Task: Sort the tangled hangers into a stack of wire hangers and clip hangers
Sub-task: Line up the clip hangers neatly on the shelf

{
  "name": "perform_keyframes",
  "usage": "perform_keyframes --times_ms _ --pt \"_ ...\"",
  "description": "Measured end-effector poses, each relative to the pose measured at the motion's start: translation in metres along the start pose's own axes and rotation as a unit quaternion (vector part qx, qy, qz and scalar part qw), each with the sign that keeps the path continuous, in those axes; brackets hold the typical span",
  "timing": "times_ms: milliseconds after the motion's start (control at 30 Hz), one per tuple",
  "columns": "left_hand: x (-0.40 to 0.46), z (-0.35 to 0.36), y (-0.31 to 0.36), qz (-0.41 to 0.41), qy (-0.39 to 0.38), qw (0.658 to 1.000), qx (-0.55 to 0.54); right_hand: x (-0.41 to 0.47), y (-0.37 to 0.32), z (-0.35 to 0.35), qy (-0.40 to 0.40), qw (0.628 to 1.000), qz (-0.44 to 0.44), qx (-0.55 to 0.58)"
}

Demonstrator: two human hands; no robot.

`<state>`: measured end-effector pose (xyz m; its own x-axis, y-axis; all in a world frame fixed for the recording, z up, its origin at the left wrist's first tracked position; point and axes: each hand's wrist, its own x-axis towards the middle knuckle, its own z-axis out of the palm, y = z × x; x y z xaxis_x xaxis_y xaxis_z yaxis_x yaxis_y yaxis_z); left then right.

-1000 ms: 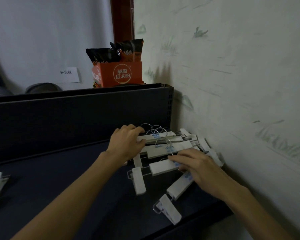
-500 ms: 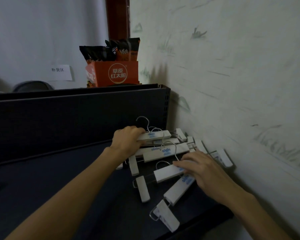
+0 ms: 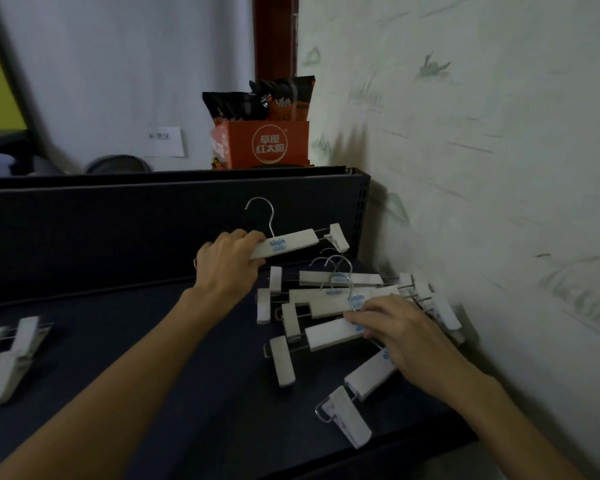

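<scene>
My left hand [image 3: 227, 263] grips the left end of a white clip hanger [image 3: 291, 242] with a metal hook, and holds it lifted above the dark shelf, tilted up to the right. Below it a tangled pile of several white clip hangers [image 3: 340, 301] lies against the wall at the right. My right hand [image 3: 395, 327] rests on this pile, fingers pressing a hanger bar [image 3: 329, 336]. Another hanger [image 3: 359, 396] lies diagonally near the front edge. At the far left lie more white clip hangers [image 3: 11, 355].
The dark shelf surface [image 3: 174, 368] has a dark back panel [image 3: 118, 230] behind it. An orange snack box [image 3: 260, 145] with dark bags stands on top of the panel. A pale patterned wall [image 3: 482, 168] bounds the right side.
My left hand has lifted one clip hanger up out of the pile. The right hand has stayed on the pile. The view has swung left, which brings the left-hand hangers into sight.
</scene>
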<state>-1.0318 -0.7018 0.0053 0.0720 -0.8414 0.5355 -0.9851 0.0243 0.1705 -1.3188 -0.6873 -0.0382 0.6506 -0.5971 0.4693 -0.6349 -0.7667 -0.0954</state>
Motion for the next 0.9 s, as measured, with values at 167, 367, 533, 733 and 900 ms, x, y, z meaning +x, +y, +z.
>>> perform_keyframes --times_ms 167,367,533,733,900 --pt "-0.026 -0.014 -0.021 -0.029 0.019 0.999 0.016 0.019 -0.017 0.002 0.023 0.999 -0.047 0.017" --pt "-0.065 -0.040 -0.059 -0.039 0.032 0.998 0.036 0.036 -0.053 0.010 0.032 0.995 -0.089 0.028" --pt "-0.100 -0.067 -0.098 -0.073 0.037 0.995 0.058 0.049 -0.090 0.011 0.018 0.994 -0.105 0.039" --pt "-0.145 -0.106 -0.148 -0.108 0.020 0.991 0.070 0.064 -0.156 0.017 0.007 0.991 -0.130 0.044" --pt "-0.193 -0.149 -0.204 -0.118 -0.009 0.989 0.083 0.074 -0.238 0.032 0.019 0.987 -0.146 0.059"
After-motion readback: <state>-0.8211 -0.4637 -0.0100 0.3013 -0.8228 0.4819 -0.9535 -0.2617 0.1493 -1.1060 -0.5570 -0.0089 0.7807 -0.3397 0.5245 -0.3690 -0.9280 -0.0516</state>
